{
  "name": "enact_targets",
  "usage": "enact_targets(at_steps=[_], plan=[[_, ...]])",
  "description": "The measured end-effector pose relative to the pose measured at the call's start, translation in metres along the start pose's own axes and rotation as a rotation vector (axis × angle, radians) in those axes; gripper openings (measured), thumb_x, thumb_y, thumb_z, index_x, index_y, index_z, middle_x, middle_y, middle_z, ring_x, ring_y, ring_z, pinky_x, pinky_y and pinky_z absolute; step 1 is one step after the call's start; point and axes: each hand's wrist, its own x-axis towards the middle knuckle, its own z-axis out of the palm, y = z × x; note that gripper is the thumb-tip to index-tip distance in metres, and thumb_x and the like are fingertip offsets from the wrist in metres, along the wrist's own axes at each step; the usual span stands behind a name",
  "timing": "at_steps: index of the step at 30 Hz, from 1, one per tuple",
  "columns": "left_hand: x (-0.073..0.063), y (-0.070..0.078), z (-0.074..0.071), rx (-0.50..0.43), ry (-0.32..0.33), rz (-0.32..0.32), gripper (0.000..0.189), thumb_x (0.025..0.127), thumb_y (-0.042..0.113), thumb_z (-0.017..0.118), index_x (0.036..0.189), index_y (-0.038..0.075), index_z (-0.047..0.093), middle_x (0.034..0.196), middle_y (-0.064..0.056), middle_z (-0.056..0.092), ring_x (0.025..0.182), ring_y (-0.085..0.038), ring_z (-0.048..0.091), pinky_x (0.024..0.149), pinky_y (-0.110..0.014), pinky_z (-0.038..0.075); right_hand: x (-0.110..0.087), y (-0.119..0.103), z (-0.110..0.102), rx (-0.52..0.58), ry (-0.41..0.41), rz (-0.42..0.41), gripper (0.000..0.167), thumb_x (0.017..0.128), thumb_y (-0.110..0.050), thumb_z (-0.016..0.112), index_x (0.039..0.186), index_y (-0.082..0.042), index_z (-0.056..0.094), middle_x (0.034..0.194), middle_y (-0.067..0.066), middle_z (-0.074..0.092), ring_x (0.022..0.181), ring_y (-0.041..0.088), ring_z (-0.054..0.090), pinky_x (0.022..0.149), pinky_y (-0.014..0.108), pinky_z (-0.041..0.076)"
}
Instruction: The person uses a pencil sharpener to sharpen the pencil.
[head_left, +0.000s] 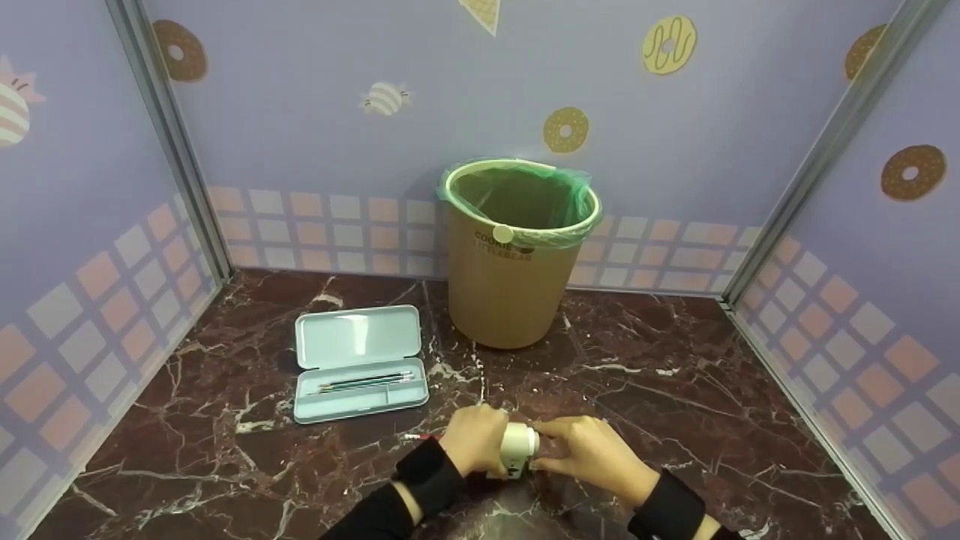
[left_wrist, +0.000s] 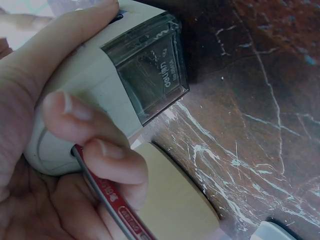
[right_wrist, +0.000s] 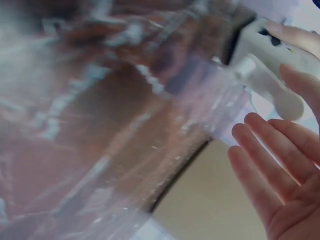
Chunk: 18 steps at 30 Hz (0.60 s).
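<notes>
My left hand (head_left: 474, 439) grips a white pencil sharpener (left_wrist: 85, 90) lying low over the table. It has a see-through shavings drawer (left_wrist: 150, 75) with printed lettering. A red pencil (left_wrist: 112, 200) is in the sharpener's hole, and the curled fingers of the same hand lie against its shaft. On the sharpener's other side sits its white crank (right_wrist: 267, 85). My right hand (head_left: 592, 454) is beside the crank, its fingers extended and spread. In the right wrist view a fingertip overlaps the crank knob.
A light-blue pencil case (head_left: 330, 409) lies with its lid up at the left, several pencils (head_left: 367, 381) inside. Behind stands a tan bin (head_left: 510, 300) with a green liner (head_left: 581, 195). Patterned panels wall in the marble-look table (head_left: 660, 405) at the back and both sides.
</notes>
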Motion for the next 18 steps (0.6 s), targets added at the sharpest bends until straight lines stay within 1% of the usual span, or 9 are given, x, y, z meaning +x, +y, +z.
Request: enact_targets(at_steps=[2,4,6,9,12,18], plan=[[0.000,0.000,0.000,0.005,-0.001,0.002,0.051,0.049,0.039,0.098,0.083,0.012,0.071,0.077,-0.002,0.073,0.067,-0.019,0.068,0.057,-0.033,0.055,0.003,-0.003,-0.004,0.050,-0.019,0.021,0.050,0.082,-0.035,0.084,0.124,-0.009,0.073,0.107,0.006,0.080,0.075,0.013,0.070,0.066,0.026,0.056],[0.000,0.000,-0.001,0.007,0.002,0.005,0.050,0.050,0.039,0.098,0.082,0.012,0.070,0.076,-0.002,0.072,0.066,-0.019,0.067,0.056,-0.033,0.055,0.007,-0.006,-0.006,0.075,-0.030,0.026,0.055,0.083,-0.037,0.083,0.128,-0.009,0.070,0.111,0.006,0.079,0.078,0.015,0.072,0.069,0.027,0.058],[0.001,0.000,-0.001,0.012,0.005,0.006,0.050,0.049,0.040,0.098,0.081,0.012,0.070,0.075,-0.002,0.072,0.065,-0.018,0.067,0.055,-0.032,0.055,0.010,-0.009,-0.007,0.073,-0.036,0.009,0.056,0.083,-0.038,0.083,0.129,-0.009,0.070,0.113,0.006,0.079,0.081,0.016,0.073,0.073,0.030,0.059],[0.001,0.001,0.000,0.008,0.006,0.004,0.050,0.049,0.040,0.097,0.080,0.013,0.069,0.074,-0.001,0.071,0.064,-0.018,0.066,0.055,-0.031,0.054,0.015,-0.012,-0.006,0.038,-0.030,-0.034,0.053,0.084,-0.038,0.083,0.126,-0.010,0.071,0.112,0.005,0.079,0.089,0.017,0.075,0.079,0.032,0.061],[0.002,0.000,0.000,-0.001,-0.002,-0.001,0.050,0.049,0.040,0.097,0.080,0.013,0.069,0.075,-0.001,0.071,0.063,-0.017,0.066,0.054,-0.031,0.054,0.019,-0.013,-0.006,0.025,-0.043,-0.055,0.050,0.084,-0.036,0.083,0.125,-0.009,0.072,0.110,0.004,0.079,0.090,0.015,0.074,0.079,0.030,0.060],[0.002,-0.001,0.000,-0.020,-0.016,-0.010,0.049,0.049,0.038,0.097,0.080,0.013,0.069,0.074,-0.002,0.070,0.063,-0.018,0.065,0.053,-0.032,0.053,0.027,-0.019,-0.009,0.000,-0.076,-0.070,0.045,0.083,-0.031,0.084,0.121,-0.009,0.073,0.107,0.003,0.079,0.087,0.014,0.074,0.073,0.026,0.059]])
